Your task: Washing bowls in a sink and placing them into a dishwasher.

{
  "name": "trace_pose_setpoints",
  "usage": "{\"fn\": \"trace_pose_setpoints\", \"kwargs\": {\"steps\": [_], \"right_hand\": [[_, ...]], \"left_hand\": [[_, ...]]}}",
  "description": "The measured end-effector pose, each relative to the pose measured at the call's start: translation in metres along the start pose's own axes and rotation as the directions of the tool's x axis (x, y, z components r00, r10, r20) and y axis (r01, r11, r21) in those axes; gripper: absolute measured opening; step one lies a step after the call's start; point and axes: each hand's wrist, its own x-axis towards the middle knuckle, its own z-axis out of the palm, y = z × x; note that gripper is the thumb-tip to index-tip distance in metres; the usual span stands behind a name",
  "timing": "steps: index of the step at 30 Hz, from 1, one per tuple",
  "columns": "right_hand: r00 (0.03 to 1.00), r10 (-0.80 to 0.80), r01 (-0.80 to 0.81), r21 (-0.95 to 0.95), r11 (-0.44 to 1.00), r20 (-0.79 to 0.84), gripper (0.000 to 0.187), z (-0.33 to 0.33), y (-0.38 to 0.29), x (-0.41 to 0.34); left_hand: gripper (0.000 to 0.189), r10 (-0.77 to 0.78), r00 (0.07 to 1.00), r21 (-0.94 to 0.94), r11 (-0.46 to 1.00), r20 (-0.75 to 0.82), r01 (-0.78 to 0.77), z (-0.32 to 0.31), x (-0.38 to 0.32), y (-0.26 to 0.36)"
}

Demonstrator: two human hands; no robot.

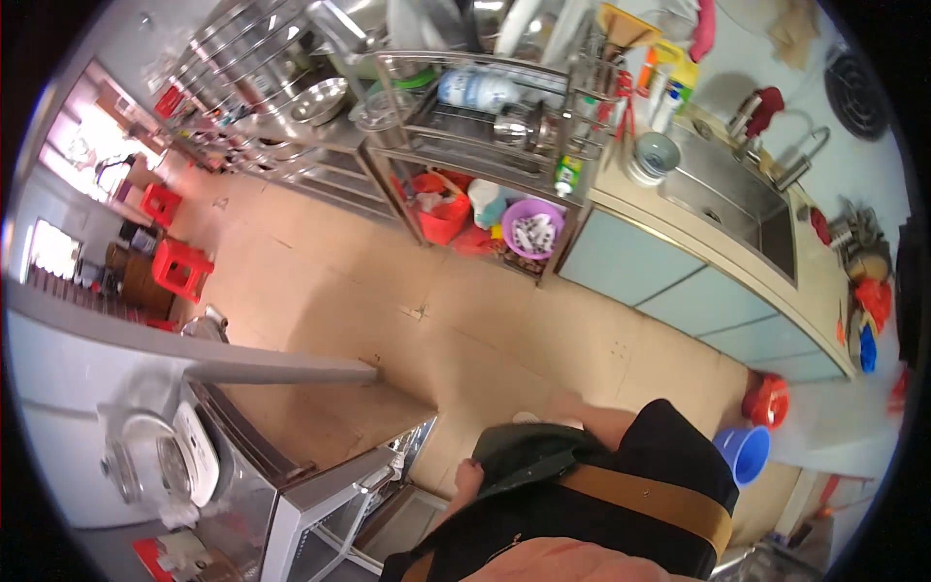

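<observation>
My left hand [470, 476] hangs low beside the edge of my dark clothing [520, 455], its fingers curled. Whether it grips the fabric is not clear. My right hand is out of view. A tan strap [644, 495] crosses my dark clothing. One bare leg [607, 425] reaches down to the beige tiled floor [407, 305]. To the left of my left hand stands a metal-framed cabinet [305, 495] with a brown top [313, 429]. Its white-framed door [356, 520] appears swung out.
Ahead, a metal rack [473, 156] holds bowls and bottles above a purple basin [534, 229] and red bags [442, 214]. A counter with a steel sink [727, 196] runs along the right. A blue bucket [745, 455] and a red-lined bin [767, 400] stand at right. Red stools [182, 269] are left.
</observation>
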Motion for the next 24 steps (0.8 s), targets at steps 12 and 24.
{"fn": "trace_pose_setpoints", "kwargs": {"steps": [12,24], "right_hand": [[0.834,0.546,-0.522,0.209,0.827,-0.076,0.039,-0.049,0.11,0.032],[0.918,0.302,-0.183,0.403,0.897,-0.255,0.033,-0.144,0.015,0.111]], "left_hand": [[0.029,0.055,0.994,-0.139,0.988,-0.092,-0.067,-0.102,0.125,0.073],[0.015,0.472,0.547,-0.372,0.416,-0.691,-0.83,-0.329,0.322,0.415]]}}
